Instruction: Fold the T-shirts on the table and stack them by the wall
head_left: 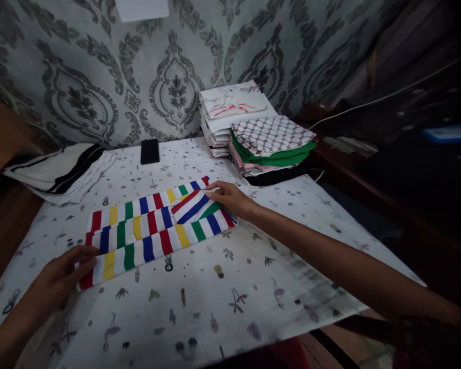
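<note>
In the head view, the striped cloth (165,225) lies folded in bands on the desk (142,312), between the person's two hands. The left hand (61,271) has its thumb and fingers drawn close at the near left corner; whether fabric is caught between them, one cannot tell. The right hand (232,199) reaches the far right end, index finger and thumb slightly apart at the angled flap, and its grip on the layers is likewise unclear. The likeliest trouble is slipping: the layers look thin and only loosely stacked, so a tug from either end could skew the bands or open the flap. Uneven pulling could also bunch the middle, which neither hand presses down. The printed cover (292,230) may creep with the cloth if a palm drags on it. Behind, the black phone (149,151) lies apart from the stripes, at small risk unless an edge is flung wide. The patterned cloth (272,134) tops a pile beside the taller white stack (217,123); its edges overhang unevenly, so a careless sweep of the right forearm could tip the upper pieces out of line.
</note>
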A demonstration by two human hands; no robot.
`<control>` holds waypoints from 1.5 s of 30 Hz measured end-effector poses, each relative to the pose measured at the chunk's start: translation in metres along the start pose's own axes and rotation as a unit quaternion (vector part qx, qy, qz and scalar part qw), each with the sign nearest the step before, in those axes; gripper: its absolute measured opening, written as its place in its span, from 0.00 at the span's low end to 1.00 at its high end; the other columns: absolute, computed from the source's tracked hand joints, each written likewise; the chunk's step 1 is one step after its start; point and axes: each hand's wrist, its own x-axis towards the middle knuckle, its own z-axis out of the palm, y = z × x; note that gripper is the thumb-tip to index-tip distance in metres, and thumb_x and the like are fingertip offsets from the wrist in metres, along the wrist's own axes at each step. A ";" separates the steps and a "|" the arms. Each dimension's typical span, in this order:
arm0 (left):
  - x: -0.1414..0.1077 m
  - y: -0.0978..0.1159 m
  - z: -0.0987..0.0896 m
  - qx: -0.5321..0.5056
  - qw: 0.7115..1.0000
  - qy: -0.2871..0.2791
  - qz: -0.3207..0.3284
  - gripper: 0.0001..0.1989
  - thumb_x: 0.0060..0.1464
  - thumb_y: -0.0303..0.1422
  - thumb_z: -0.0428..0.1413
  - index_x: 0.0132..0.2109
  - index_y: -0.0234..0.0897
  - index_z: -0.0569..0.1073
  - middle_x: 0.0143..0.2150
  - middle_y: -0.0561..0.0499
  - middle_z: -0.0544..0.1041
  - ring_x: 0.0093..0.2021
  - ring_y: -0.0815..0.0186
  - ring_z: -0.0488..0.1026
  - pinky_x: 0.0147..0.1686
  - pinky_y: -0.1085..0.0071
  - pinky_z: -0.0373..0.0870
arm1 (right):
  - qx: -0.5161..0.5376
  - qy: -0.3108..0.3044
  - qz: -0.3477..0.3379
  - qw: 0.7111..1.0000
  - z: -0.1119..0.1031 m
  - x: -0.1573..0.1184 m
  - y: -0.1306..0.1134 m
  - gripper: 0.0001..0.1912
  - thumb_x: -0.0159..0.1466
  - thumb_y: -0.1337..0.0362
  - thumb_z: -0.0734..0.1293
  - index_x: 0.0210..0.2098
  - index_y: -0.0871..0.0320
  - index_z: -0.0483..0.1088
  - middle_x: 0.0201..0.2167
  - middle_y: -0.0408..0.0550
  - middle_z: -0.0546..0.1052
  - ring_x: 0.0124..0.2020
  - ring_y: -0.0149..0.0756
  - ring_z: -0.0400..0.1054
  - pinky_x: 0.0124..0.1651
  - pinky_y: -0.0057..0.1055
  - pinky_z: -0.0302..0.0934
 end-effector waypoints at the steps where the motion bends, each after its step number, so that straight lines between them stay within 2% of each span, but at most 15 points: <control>1: 0.003 0.004 -0.002 0.017 1.000 0.009 0.003 0.24 0.55 0.59 0.47 0.47 0.51 0.74 0.37 0.55 0.81 0.25 0.61 0.73 0.19 0.65 0.72 | -0.011 0.022 -0.023 0.999 -0.004 -0.006 0.000 0.09 0.63 0.60 0.68 0.41 0.55 0.70 0.31 0.46 0.78 0.33 0.37 0.75 0.37 0.35 0.71; 3: 0.009 0.021 -0.003 0.039 0.998 0.044 0.021 0.25 0.54 0.60 0.47 0.47 0.50 0.74 0.43 0.54 0.81 0.37 0.55 0.77 0.31 0.59 0.77 | -0.050 0.080 -0.080 0.992 -0.015 -0.022 0.002 0.08 0.65 0.60 0.64 0.42 0.56 0.70 0.37 0.49 0.78 0.36 0.37 0.75 0.39 0.35 0.71; 4: 0.013 0.035 -0.002 0.041 0.996 0.054 0.051 0.26 0.54 0.59 0.48 0.47 0.48 0.74 0.46 0.52 0.81 0.42 0.52 0.77 0.36 0.57 0.78 | -0.078 0.107 -0.105 0.986 -0.020 -0.034 0.003 0.09 0.66 0.60 0.62 0.42 0.57 0.70 0.38 0.49 0.78 0.37 0.37 0.75 0.39 0.34 0.70; 5: 0.017 0.051 -0.001 0.034 0.995 0.052 0.083 0.26 0.54 0.58 0.48 0.48 0.46 0.74 0.49 0.51 0.80 0.46 0.51 0.77 0.41 0.56 0.77 | -0.113 0.126 -0.122 0.978 -0.024 -0.046 0.005 0.10 0.67 0.60 0.61 0.42 0.57 0.70 0.39 0.50 0.77 0.37 0.37 0.74 0.39 0.34 0.69; 7: 0.030 0.091 0.008 0.000 0.990 0.009 0.144 0.25 0.55 0.56 0.50 0.48 0.43 0.74 0.52 0.48 0.79 0.50 0.51 0.75 0.46 0.58 0.76 | -0.196 0.135 -0.136 0.962 -0.030 -0.071 0.008 0.12 0.69 0.60 0.59 0.39 0.57 0.72 0.38 0.50 0.77 0.36 0.37 0.73 0.38 0.34 0.67; 9: 0.047 0.133 0.024 -0.021 0.980 -0.043 0.195 0.24 0.57 0.54 0.49 0.48 0.41 0.73 0.51 0.46 0.79 0.51 0.52 0.75 0.46 0.59 0.76 | -0.263 0.113 -0.137 0.948 -0.031 -0.092 0.011 0.12 0.69 0.58 0.61 0.37 0.57 0.73 0.36 0.50 0.76 0.35 0.37 0.71 0.38 0.34 0.66; 12: 0.077 0.182 0.056 -0.005 0.968 -0.038 0.248 0.19 0.58 0.48 0.49 0.48 0.41 0.72 0.49 0.45 0.78 0.50 0.55 0.74 0.48 0.59 0.74 | -0.317 0.075 -0.145 0.934 -0.027 -0.107 0.018 0.09 0.65 0.58 0.67 0.40 0.56 0.73 0.38 0.48 0.74 0.35 0.35 0.69 0.39 0.34 0.65; 15: 0.103 0.209 0.086 0.054 0.963 -0.003 0.264 0.16 0.59 0.42 0.50 0.49 0.38 0.71 0.46 0.44 0.77 0.47 0.56 0.74 0.46 0.60 0.72 | -0.345 0.071 -0.144 0.925 -0.023 -0.108 0.026 0.07 0.63 0.65 0.69 0.42 0.55 0.73 0.41 0.48 0.72 0.38 0.36 0.69 0.41 0.34 0.66; 17: 0.114 0.216 0.100 0.101 0.958 0.019 0.267 0.16 0.60 0.41 0.50 0.49 0.37 0.71 0.43 0.44 0.77 0.45 0.56 0.74 0.43 0.61 0.70 | -0.353 0.078 -0.141 0.922 -0.021 -0.106 0.029 0.08 0.64 0.69 0.66 0.42 0.55 0.72 0.42 0.48 0.72 0.39 0.35 0.70 0.42 0.35 0.66; 20: 0.125 0.219 0.108 0.125 0.964 0.022 0.233 0.14 0.59 0.42 0.53 0.47 0.39 0.72 0.38 0.48 0.76 0.40 0.58 0.73 0.36 0.65 0.66 | -0.356 0.086 -0.135 0.921 -0.021 -0.104 0.030 0.09 0.64 0.71 0.65 0.43 0.55 0.71 0.42 0.47 0.72 0.38 0.35 0.69 0.40 0.35 0.66; 23: 0.129 0.221 0.108 0.108 0.974 0.008 0.197 0.09 0.56 0.40 0.56 0.40 0.40 0.73 0.34 0.51 0.75 0.36 0.61 0.72 0.32 0.67 0.62 | -0.346 0.087 -0.120 0.926 -0.021 -0.103 0.028 0.11 0.63 0.68 0.68 0.45 0.55 0.71 0.42 0.47 0.72 0.37 0.35 0.69 0.40 0.35 0.66; 28: 0.127 0.220 0.104 0.052 0.974 0.003 0.221 0.03 0.53 0.32 0.55 0.31 0.40 0.68 0.30 0.53 0.72 0.33 0.64 0.68 0.32 0.68 0.61 | -0.293 0.085 -0.110 0.946 -0.021 -0.103 0.028 0.06 0.63 0.70 0.66 0.38 0.55 0.72 0.40 0.45 0.72 0.34 0.32 0.67 0.38 0.32 0.64; 31: 0.125 0.217 0.102 -0.010 0.971 0.000 0.238 0.03 0.54 0.32 0.53 0.32 0.40 0.66 0.28 0.55 0.70 0.31 0.65 0.66 0.32 0.68 0.63 | -0.260 0.090 -0.122 0.954 -0.022 -0.102 0.030 0.07 0.61 0.72 0.66 0.35 0.55 0.72 0.37 0.43 0.71 0.33 0.30 0.66 0.38 0.31 0.63; 34: 0.123 0.216 0.102 -0.028 0.969 -0.008 0.246 0.04 0.55 0.33 0.52 0.33 0.40 0.65 0.26 0.56 0.68 0.30 0.66 0.66 0.32 0.68 0.63 | -0.241 0.085 -0.119 0.959 -0.024 -0.102 0.030 0.06 0.60 0.72 0.66 0.34 0.55 0.71 0.35 0.43 0.71 0.32 0.30 0.65 0.37 0.31 0.63; 45: 0.105 0.219 0.106 0.132 0.956 0.034 0.260 0.06 0.62 0.37 0.47 0.40 0.42 0.67 0.28 0.53 0.73 0.30 0.62 0.69 0.31 0.67 0.60 | -0.300 0.074 -0.118 0.944 -0.027 -0.106 0.030 0.06 0.59 0.74 0.65 0.32 0.57 0.67 0.38 0.46 0.69 0.34 0.31 0.65 0.39 0.31 0.63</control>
